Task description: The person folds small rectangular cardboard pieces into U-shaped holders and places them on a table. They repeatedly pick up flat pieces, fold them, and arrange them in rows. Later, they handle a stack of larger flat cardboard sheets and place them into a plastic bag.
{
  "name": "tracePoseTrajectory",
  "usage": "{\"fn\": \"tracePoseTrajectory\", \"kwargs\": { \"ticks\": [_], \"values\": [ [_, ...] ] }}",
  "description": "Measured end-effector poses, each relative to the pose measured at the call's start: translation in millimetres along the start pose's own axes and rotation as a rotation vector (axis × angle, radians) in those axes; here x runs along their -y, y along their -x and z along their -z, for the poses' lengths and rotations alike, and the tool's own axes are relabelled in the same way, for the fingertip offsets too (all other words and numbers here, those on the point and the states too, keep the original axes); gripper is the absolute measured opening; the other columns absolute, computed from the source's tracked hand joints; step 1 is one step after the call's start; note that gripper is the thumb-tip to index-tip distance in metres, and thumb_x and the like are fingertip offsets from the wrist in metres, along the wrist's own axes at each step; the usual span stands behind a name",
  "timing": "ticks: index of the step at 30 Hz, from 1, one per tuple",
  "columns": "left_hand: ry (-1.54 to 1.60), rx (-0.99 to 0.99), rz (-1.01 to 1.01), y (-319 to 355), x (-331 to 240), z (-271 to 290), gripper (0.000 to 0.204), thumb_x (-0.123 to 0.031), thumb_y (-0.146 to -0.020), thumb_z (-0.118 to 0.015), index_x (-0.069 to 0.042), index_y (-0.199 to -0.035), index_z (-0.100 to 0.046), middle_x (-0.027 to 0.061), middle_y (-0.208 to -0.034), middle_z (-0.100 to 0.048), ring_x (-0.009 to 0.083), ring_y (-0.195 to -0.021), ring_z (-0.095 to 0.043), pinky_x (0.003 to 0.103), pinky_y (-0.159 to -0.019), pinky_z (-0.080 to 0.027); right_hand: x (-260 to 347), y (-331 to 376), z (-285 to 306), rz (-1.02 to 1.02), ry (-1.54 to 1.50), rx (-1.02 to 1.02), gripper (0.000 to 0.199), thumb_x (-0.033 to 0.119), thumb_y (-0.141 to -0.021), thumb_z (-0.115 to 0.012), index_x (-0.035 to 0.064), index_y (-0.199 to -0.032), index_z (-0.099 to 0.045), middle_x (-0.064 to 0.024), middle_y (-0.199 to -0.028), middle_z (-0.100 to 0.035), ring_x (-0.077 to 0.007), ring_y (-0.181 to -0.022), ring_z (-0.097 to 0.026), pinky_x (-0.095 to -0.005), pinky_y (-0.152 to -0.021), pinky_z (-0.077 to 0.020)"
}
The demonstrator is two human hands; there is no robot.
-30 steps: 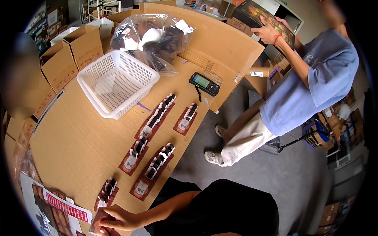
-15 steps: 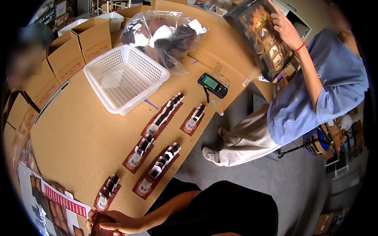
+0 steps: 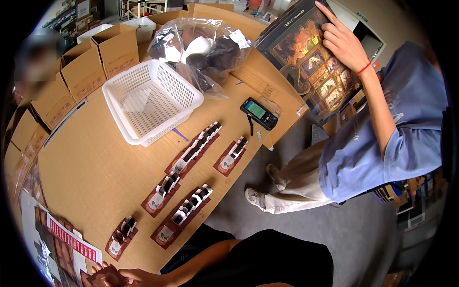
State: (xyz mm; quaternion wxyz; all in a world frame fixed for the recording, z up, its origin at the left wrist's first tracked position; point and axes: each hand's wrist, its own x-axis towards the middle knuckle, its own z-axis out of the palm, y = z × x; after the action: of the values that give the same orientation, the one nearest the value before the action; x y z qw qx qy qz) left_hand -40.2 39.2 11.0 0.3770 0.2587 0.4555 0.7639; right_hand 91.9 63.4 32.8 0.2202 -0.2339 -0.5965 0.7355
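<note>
At the lower left edge, my right hand (image 3: 136, 276) closes on reddish-brown printed cards (image 3: 109, 277), its thumb side over them. The fingertips of my left hand (image 3: 98, 267) curl over the far side of the same cards; most of that hand is cut off. Just beyond lies a short brown card set (image 3: 114, 248) with black and white pieces on top. Longer overlapping rows of such cards, a near row (image 3: 165, 233) and a far row (image 3: 179, 166), run away to the right. A small set (image 3: 225, 163) lies apart near the table edge.
A white perforated basket (image 3: 138, 139), a bagged bundle (image 3: 201, 48) and a handheld scanner (image 3: 258, 113) stand on the cardboard-covered table. Open cartons (image 3: 81, 71) line the far left. A printed sheet (image 3: 71, 239) lies lower left. On the right, a co-worker's hand (image 3: 345, 44) holds a dark illustrated box (image 3: 306, 62).
The cards between my hands have turned and spread, and both hands sit lower and further left in view. The co-worker's box has moved slightly left. The view has shifted a little.
</note>
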Motion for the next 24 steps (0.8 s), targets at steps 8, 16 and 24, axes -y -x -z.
{"fn": "tracePoseTrajectory", "kwargs": {
  "ticks": [8, 16, 24],
  "values": [
    [0.372, 0.059, 0.256, 23, 7, 6, 0.039, -0.021, -0.088, -0.041, -0.004, -0.123, -0.038, 0.0098, -0.112, -0.051, 0.02, -0.112, -0.042, 0.03, -0.091, -0.034, -1, 13, 27, 0.348, 0.14, -0.245, 0.02, 0.017, -0.08, -0.054, -0.0006, -0.075, -0.047, -0.0133, -0.066, -0.052, -0.0263, -0.06, -0.051, -0.0324, -0.055, -0.0376],
    [0.342, 0.252, 0.14, 22, -6, -23, 0.049, -0.017, -0.086, -0.043, -0.011, -0.132, -0.025, 0.0116, -0.126, -0.041, 0.021, -0.115, -0.041, 0.031, -0.089, -0.037, 12, 25, 36, 0.325, 0.037, -0.243, 0.017, 0.012, -0.079, -0.055, -0.0028, -0.078, -0.047, -0.0124, -0.06, -0.048, -0.0193, -0.052, -0.047, -0.0289, -0.05, -0.0357],
    [0.208, -0.004, 0.153, 27, 2, -23, 0.05, -0.018, -0.085, -0.046, -0.007, -0.129, -0.027, 0.0154, -0.12, -0.045, 0.0208, -0.096, -0.053, 0.029, -0.065, -0.048, 11, 25, 35, 0.357, 0.048, -0.317, 0.021, 0.017, -0.079, -0.058, -0.0005, -0.073, -0.048, -0.0062, -0.056, -0.046, -0.0133, -0.049, -0.042, -0.0265, -0.047, -0.0339]
  ]
}}
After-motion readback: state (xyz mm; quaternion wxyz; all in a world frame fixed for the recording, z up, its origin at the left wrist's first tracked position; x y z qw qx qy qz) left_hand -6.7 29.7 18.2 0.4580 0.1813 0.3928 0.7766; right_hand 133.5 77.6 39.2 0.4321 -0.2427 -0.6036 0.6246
